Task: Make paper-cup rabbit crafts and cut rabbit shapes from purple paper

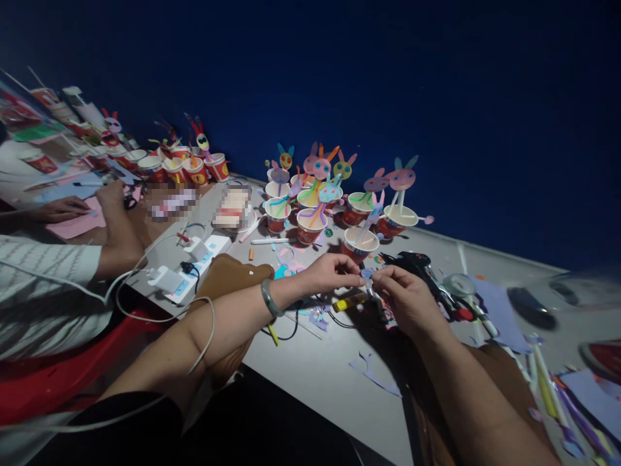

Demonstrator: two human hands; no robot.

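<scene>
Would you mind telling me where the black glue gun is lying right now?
In the head view the black glue gun lies on the table just right of the right hand, in front of the paper-cup bunnies.

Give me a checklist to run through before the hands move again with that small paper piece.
1. Both hands on the small paper piece: ok, left hand and right hand pinch it between them.
2. Piece held above the table: ok, lifted, not lying flat.
3. Nearest paper cup upright: ok, just behind the fingers.
4. Glue gun apart from the hands: cannot tell, it lies close behind the right hand.
5. White cable apart from the left forearm: not ok, it drapes across it.
6. Co-worker's hand apart: ok, far left.
</scene>
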